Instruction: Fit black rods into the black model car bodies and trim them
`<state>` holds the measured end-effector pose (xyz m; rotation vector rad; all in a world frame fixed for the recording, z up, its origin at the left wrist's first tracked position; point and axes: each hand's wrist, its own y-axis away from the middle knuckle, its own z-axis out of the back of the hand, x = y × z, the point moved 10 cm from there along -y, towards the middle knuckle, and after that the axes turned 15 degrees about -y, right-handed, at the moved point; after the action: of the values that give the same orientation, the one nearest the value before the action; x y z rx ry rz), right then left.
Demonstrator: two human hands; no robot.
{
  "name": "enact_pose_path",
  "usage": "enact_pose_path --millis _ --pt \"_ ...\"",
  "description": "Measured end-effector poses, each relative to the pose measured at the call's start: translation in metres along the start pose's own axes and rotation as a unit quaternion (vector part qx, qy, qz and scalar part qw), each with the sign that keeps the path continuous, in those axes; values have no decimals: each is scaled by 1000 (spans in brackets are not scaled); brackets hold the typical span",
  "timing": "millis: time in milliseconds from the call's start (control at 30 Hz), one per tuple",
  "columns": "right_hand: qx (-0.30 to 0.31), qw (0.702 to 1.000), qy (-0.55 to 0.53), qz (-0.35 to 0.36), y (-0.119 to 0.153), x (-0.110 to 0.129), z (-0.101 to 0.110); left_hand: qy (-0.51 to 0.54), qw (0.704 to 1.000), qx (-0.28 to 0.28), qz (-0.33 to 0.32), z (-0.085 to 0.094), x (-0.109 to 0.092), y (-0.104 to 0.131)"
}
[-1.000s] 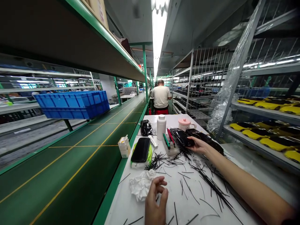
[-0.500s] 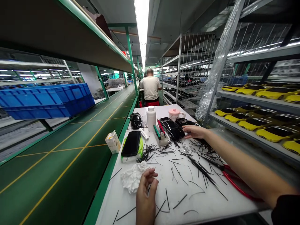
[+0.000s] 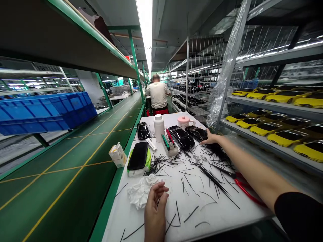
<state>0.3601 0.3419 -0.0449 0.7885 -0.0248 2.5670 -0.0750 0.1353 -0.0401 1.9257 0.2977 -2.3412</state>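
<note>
At the far right of the table my right hand is closed round the near end of a black model car. Its fingertips are partly hidden against the car. Beside it stands another black model car, with a third black car farther left. My left hand hovers or rests over the near part of the table, fingers loosely curled and apart from the thumb, with nothing seen in it. Crumpled white tissue lies just left of that hand. Thin black strips are scattered around.
Red-handled scissors lie at the right edge. A white bottle, a pink-lidded mug, pens in a holder and a phone stand farther back. A green conveyor runs left; racks of yellow cars stand right. A person sits ahead.
My right hand has moved right and away from the middle black car to the end of the right-hand one. My left hand keeps its place. The view has turned slightly right.
</note>
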Motion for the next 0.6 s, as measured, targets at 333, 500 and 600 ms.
enact_pose_path --millis 333,500,600 --pt "-86 993 -72 -24 41 7 35 -5 999 31 -35 -4 -7 2" --pt "-120 987 -91 50 89 27 103 -8 999 22 -38 -4 -6 4" --pt "-94 981 -123 114 133 33 126 -4 999 11 -36 -4 -6 5"
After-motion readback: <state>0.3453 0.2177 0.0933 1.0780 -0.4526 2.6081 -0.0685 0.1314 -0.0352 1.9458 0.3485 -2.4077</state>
